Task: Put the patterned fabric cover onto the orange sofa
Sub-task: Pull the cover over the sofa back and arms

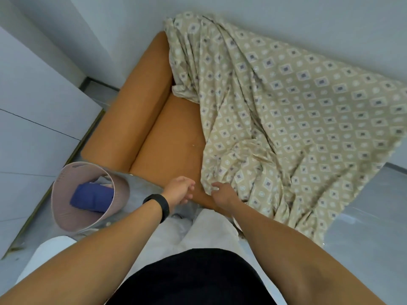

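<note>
Cover (286,111): beige cloth with a diamond print, draped over the right part of the sofa (136,115). It runs from the top of the backrest down across the seat and hangs off the front edge toward the floor (363,205). Left armrest and the left strip of seat are bare orange. Cloth is bunched in long folds along its left border.

Right hand (222,193): at the cover's near left edge, fingers curled onto the cloth; looks like a pinch on the hem, though the contact itself is hard to make out. Left hand (180,190): just beside it over the bare seat front, fingers loosely bent, holding nothing. Black band (159,204) on that wrist.

Step in hand, as judged: draw the near edge leftward to cover the exposed seat and armrest. Best done with both hands gripping the hem well apart, lifting slightly before pulling so the folds open out rather than drag. Watch the top edge; a hard tug could slide it off the backrest.

Surroundings: sofa sits against a pale wall (286,23). Grey glossy floor. Left of the sofa, white cabinet fronts (33,119). A pinkish basket (66,208) stands at the sofa's left front corner with something blue (92,197) inside.
</note>
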{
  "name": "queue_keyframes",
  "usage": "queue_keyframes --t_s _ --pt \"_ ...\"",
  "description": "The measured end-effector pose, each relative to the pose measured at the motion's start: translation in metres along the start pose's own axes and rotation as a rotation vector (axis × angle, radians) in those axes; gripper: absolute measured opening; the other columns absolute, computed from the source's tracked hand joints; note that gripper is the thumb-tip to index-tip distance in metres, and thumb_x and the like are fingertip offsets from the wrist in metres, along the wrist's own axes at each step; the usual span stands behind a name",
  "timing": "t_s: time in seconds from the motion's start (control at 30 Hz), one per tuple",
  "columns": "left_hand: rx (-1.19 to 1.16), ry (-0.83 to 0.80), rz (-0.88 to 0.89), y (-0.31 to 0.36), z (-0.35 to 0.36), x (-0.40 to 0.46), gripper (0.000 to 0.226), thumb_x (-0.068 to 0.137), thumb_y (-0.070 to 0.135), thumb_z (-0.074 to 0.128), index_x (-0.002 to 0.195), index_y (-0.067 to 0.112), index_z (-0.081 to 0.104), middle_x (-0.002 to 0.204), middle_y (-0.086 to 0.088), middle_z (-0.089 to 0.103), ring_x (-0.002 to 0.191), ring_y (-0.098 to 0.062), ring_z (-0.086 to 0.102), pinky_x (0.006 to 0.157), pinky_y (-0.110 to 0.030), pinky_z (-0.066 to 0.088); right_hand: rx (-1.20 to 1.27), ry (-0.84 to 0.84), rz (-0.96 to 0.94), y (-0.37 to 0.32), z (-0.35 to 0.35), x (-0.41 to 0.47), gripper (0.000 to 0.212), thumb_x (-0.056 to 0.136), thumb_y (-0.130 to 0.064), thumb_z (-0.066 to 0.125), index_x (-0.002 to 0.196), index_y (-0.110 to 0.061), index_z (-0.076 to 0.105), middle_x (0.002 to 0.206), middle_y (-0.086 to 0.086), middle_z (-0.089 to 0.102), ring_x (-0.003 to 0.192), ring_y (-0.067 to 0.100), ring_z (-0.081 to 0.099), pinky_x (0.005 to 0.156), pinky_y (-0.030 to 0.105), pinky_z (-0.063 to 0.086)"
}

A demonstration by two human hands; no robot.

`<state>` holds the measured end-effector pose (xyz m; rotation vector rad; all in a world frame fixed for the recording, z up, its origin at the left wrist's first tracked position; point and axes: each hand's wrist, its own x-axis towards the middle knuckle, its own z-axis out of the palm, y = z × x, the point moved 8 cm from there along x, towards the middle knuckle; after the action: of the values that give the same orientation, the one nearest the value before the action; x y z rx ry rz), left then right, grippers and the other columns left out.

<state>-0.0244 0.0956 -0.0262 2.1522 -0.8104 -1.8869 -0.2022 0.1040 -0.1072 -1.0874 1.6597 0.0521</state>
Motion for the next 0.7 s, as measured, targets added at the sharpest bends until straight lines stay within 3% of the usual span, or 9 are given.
queue_keyframes --t_s 0.13,0.2,0.3,0.43,0.53,0.6,0.67,0.7 --pt "0.086 -0.013 -0.010 0.005 0.002 0.018 0.022 0.103 0.019 0.043 0.102 0.015 0.065 0.093 -0.001 0.064 0.072 -0.017 0.060 0.060 -0.028 0.045 0.085 -0.006 0.113 0.016 0.011 0.037 0.045 0.099 -0.031 0.048 0.141 -0.018 0.055 0.138 0.018 0.057 0.101 0.025 0.058 0.100 0.042 0.051" --pt "0.155 -0.043 -0.013 0.005 0.001 0.031 0.022 0.103 0.018 0.044 0.097 0.017 0.065 0.092 0.000 0.064 0.072 -0.016 0.059 0.061 -0.027 0.046 0.066 -0.044 0.165 0.017 0.019 0.053 0.048 0.102 -0.033 0.045 0.147 -0.018 0.048 0.146 0.016 0.050 0.116 0.029 0.058 0.108 0.041 0.044" --pt "0.264 -0.097 -0.016 0.001 -0.004 0.048 0.021 0.103 0.017 0.044 0.097 0.017 0.065 0.095 0.000 0.064 0.076 -0.017 0.059 0.063 -0.027 0.046 -0.008 -0.105 0.229 0.026 0.030 0.072 0.053 0.103 -0.037 0.039 0.153 -0.021 0.038 0.159 0.009 0.033 0.145 0.033 0.032 0.121 0.038 0.024" --pt "0.365 -0.135 -0.036 -0.005 -0.030 0.076 0.025 0.101 0.019 0.044 0.105 0.013 0.068 0.106 -0.009 0.069 0.081 -0.020 0.063 0.074 -0.034 0.051 0.032 -0.154 0.331 0.035 0.050 0.098 0.068 0.092 -0.031 0.058 0.154 -0.018 0.034 0.163 0.014 0.018 0.149 0.036 0.017 0.123 0.046 0.018" --pt "0.364 -0.141 -0.027 -0.002 -0.050 0.093 0.023 0.099 0.017 0.046 0.102 0.012 0.068 0.103 -0.012 0.070 0.080 -0.022 0.063 0.075 -0.040 0.054 -0.159 -0.124 0.439 0.045 0.055 0.103 0.067 0.091 -0.042 0.055 0.152 -0.022 0.035 0.164 0.015 0.010 0.150 0.040 0.009 0.121 0.055 0.014" --pt "0.340 -0.145 -0.034 0.002 -0.062 0.102 0.022 0.100 0.017 0.046 0.099 0.015 0.068 0.100 -0.005 0.068 0.079 -0.022 0.063 0.075 -0.040 0.053 -0.048 -0.055 0.464 0.046 0.057 0.109 0.047 0.100 -0.031 0.044 0.145 -0.017 0.045 0.159 0.013 0.028 0.146 0.039 0.025 0.117 0.047 0.028" --pt "0.346 -0.155 -0.040 0.008 -0.078 0.110 0.022 0.101 0.018 0.045 0.101 0.017 0.067 0.099 -0.001 0.067 0.080 -0.020 0.063 0.073 -0.035 0.050 0.245 -0.083 0.490 0.027 0.071 0.105 0.039 0.107 -0.018 0.037 0.139 -0.001 0.051 0.146 0.015 0.049 0.134 0.036 0.047 0.102 0.035 0.048" --pt "0.358 -0.162 -0.038 0.011 -0.085 0.111 0.022 0.102 0.018 0.045 0.103 0.017 0.067 0.099 0.000 0.067 0.081 -0.020 0.063 0.071 -0.033 0.049 0.370 -0.015 0.475 0.021 0.071 0.103 0.038 0.108 -0.017 0.037 0.134 0.004 0.054 0.140 0.018 0.055 0.128 0.036 0.053 0.099 0.037 0.050"
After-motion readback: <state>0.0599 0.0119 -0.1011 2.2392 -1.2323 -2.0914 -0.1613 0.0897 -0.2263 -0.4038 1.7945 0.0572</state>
